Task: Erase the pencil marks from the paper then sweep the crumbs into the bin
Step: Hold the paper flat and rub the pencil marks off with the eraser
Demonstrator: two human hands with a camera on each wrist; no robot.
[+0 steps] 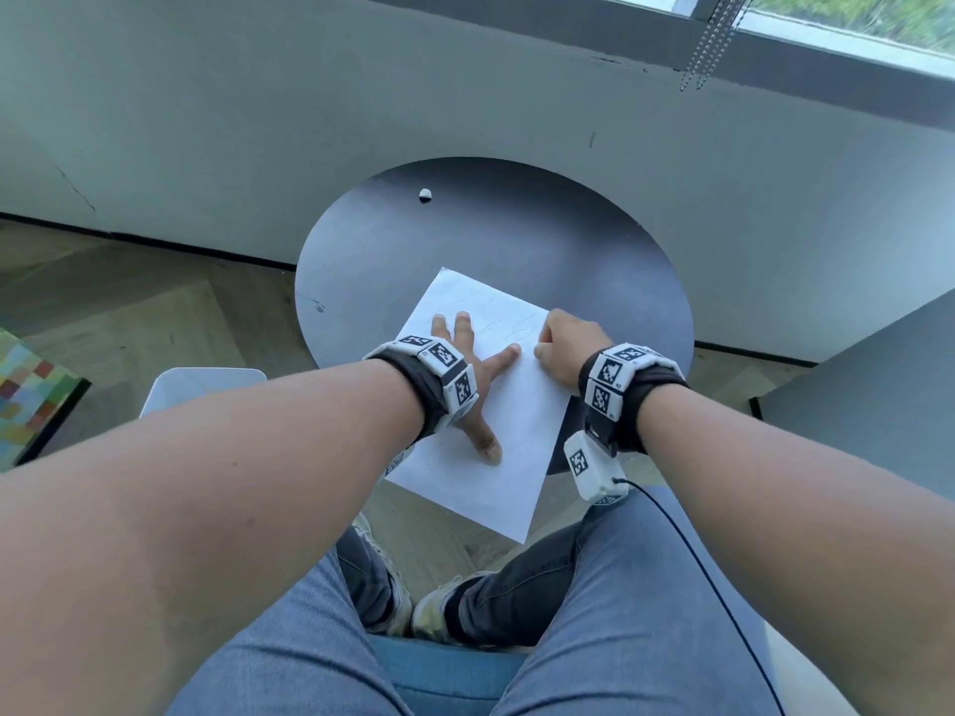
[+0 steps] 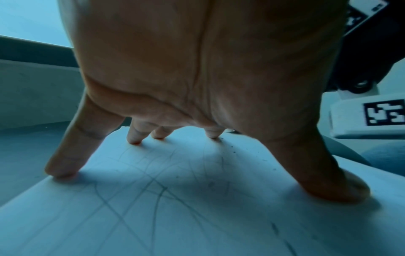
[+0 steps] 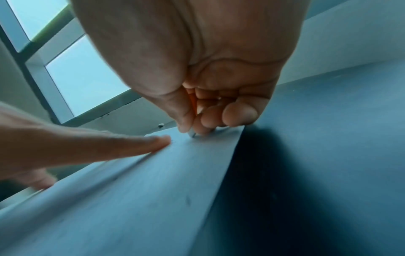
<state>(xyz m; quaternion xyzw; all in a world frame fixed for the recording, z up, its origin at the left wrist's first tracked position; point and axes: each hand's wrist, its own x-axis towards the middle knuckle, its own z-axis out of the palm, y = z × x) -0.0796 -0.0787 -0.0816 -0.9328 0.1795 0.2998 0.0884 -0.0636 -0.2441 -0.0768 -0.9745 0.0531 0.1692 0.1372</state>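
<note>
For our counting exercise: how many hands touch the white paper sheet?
2: the left hand presses spread fingers on the white paper sheet; the right hand works at its right edge.

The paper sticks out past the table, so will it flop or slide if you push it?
The paper likely bends easily: it looks thin, overhanging the round table. It probably slides too, since the left hand presses it flat.

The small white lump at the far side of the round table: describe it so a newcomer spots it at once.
Start at the dark round table below the window wall. A white paper lies at its near edge. The small white lump sits alone at the far rim, the only loose thing on the bare dark top.
</note>
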